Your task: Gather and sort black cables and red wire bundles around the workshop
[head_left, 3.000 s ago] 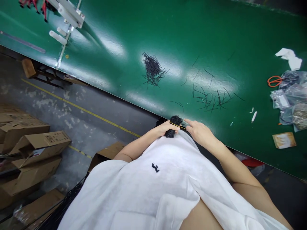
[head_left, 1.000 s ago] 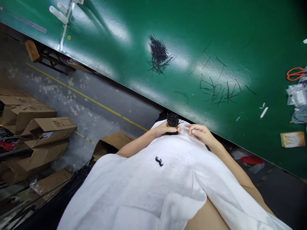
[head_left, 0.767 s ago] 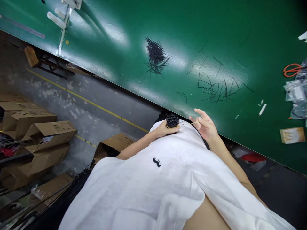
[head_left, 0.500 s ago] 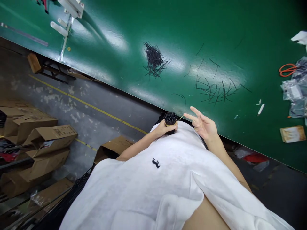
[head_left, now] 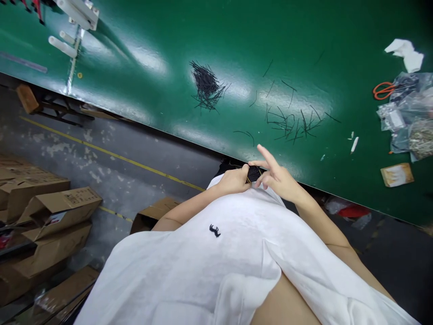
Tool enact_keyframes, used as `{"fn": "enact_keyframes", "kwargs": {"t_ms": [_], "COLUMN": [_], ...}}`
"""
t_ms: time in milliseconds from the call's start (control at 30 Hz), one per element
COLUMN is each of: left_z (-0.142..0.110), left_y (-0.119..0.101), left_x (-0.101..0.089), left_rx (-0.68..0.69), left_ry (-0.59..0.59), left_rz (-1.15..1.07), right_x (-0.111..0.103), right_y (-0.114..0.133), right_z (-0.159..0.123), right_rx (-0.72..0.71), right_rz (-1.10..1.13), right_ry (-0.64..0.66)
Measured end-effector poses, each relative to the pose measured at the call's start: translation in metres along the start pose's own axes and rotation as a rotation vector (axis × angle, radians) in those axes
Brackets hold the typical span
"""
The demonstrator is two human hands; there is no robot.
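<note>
My left hand (head_left: 232, 181) is closed round a tight bundle of thin black strands (head_left: 254, 174), held low in front of the white shirt by the table edge. A thin yellowish rubber band (head_left: 248, 179) goes round the bundle. My right hand (head_left: 282, 181) is at the bundle's other end, thumb and some fingers closed on it, one finger stretched out. The bundle now lies sideways between both hands. On the green table (head_left: 176, 106) lie a pile of similar black strands (head_left: 206, 83) and several scattered loose strands (head_left: 297, 124).
At the right stand orange-handled scissors (head_left: 384, 90), clear plastic bags (head_left: 411, 97), white tissue (head_left: 406, 53) and a small packet (head_left: 397, 175). A white fixture (head_left: 79, 13) is at the upper left. Cardboard boxes (head_left: 64, 212) stand on the floor at left.
My right hand has come in from stretching the rubber band to the bundle's end. The bundle has tipped from end-up to sideways. The view has shifted slightly right.
</note>
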State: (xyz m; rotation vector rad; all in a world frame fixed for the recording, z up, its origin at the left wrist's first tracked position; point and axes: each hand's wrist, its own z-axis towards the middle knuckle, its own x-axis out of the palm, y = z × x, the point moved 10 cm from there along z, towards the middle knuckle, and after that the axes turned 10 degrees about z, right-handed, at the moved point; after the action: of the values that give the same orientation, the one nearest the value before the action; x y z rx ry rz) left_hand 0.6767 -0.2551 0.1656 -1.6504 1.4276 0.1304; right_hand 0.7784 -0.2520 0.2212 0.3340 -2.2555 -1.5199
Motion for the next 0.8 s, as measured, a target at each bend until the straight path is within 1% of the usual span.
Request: {"fn": "enact_keyframes", "kwargs": {"t_ms": [67, 100, 133, 233, 267, 367, 467, 633, 733, 800], "left_z": [0.002, 0.003, 0.005, 0.012, 0.015, 0.021, 0.026, 0.04, 0.045, 0.046], "left_y": [0.001, 0.002, 0.003, 0.011, 0.015, 0.023, 0.025, 0.035, 0.039, 0.042], "left_x": [0.002, 0.004, 0.007, 0.015, 0.017, 0.017, 0.019, 0.03, 0.036, 0.04], "left_rx": [-0.003, 0.007, 0.019, 0.043, 0.043, 0.068, 0.108, 0.042, 0.025, -0.022], "left_ry": [-0.026, -0.021, -0.006, 0.044, 0.042, -0.017, -0.077, -0.11, -0.1, -0.066], "left_rz": [-0.043, -0.081, -0.124, -0.295, -0.376, -0.636, -0.75, -0.849, -0.893, -0.92], "right_x": [0.001, 0.004, 0.01, 0.034, 0.04, 0.052, 0.061, 0.071, 0.073, 0.074], "right_y": [0.002, 0.003, 0.004, 0.006, 0.006, 0.0, -0.011, -0.023, -0.029, -0.029], "right_z": [0.003, 0.004, 0.004, -0.003, -0.006, -0.009, -0.004, 0.004, -0.001, -0.006], "right_rx": [-0.011, -0.014, -0.017, -0.055, -0.073, -0.111, -0.118, -0.14, -0.128, -0.157], "right_rz": [0.006, -0.029, -0.104, -0.457, -0.568, -0.806, -0.971, -1.149, -1.17, -1.155], "right_ry": [-0.03, -0.014, 0.022, 0.166, 0.197, 0.223, 0.248, 0.251, 0.261, 0.274]}}
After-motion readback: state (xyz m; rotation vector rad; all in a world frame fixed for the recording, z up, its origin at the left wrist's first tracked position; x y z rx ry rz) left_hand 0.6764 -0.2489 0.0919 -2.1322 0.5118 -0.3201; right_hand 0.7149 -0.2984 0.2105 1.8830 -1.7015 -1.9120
